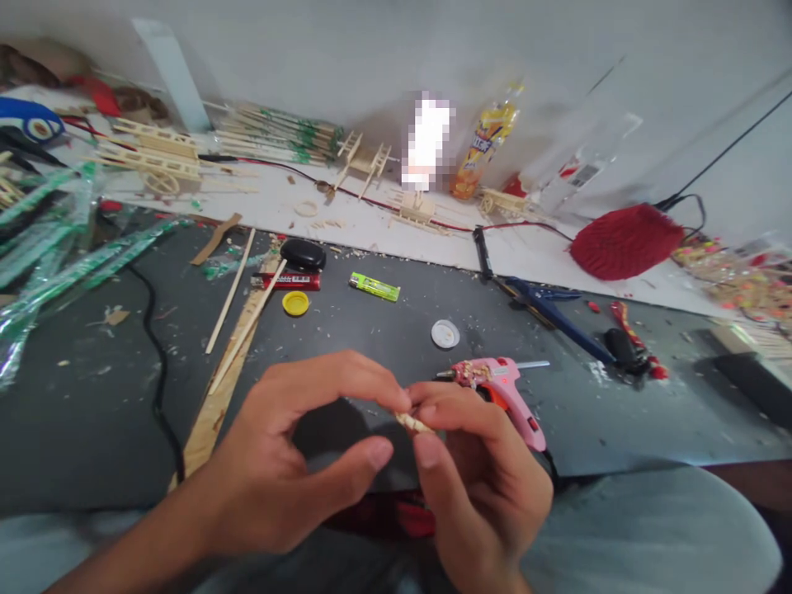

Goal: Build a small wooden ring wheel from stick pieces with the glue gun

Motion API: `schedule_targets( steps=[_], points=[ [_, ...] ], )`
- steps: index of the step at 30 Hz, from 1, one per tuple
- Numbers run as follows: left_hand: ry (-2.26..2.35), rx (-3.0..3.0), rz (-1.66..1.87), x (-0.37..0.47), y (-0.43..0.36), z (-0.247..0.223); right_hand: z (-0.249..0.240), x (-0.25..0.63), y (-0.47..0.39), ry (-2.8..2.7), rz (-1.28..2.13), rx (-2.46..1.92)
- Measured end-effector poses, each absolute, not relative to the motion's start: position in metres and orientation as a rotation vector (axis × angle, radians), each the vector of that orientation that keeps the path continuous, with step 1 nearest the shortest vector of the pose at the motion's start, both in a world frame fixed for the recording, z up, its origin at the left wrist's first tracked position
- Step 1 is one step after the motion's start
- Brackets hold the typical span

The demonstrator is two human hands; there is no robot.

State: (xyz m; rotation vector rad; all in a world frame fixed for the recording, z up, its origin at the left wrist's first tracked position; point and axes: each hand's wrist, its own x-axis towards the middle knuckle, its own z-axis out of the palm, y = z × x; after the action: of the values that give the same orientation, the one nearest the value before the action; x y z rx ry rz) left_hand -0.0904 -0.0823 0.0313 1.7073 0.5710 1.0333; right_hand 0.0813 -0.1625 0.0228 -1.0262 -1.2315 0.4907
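A small pale wooden piece (413, 423) is pinched between the thumb and fingers of my right hand (488, 462), near the table's front edge. My left hand (309, 445) curves in from the left with its index fingertip at the upper left end of the piece. Its thumb stands apart from the index finger, with a gap between them. Right behind my right hand lies a pink glue gun (504, 388), its nozzle pointing left. A white round cap (445, 334) is on the table beyond my hands.
Wooden sticks (230, 293), a yellow cap (295, 304), a green lighter (374, 286) and a black cable (159, 363) lie left. Blue pliers (557, 318) lie right. Small wooden models (365, 165) and an orange bottle (486, 148) stand along the wall.
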Motion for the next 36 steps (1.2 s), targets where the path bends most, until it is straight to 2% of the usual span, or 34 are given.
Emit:
schedule_targets(
  steps=[18, 36],
  points=[
    [0.555, 1.664, 1.093, -0.0872, -0.0819, 0.0323, 0.0232, 0.0754, -0.1627, -1.247, 0.502, -0.985],
    [0.467, 1.881, 1.158, -0.0898, -0.0789, 0.0271, 0.0218, 0.0788, -0.1604, -1.279, 0.518, -1.003]
  ],
)
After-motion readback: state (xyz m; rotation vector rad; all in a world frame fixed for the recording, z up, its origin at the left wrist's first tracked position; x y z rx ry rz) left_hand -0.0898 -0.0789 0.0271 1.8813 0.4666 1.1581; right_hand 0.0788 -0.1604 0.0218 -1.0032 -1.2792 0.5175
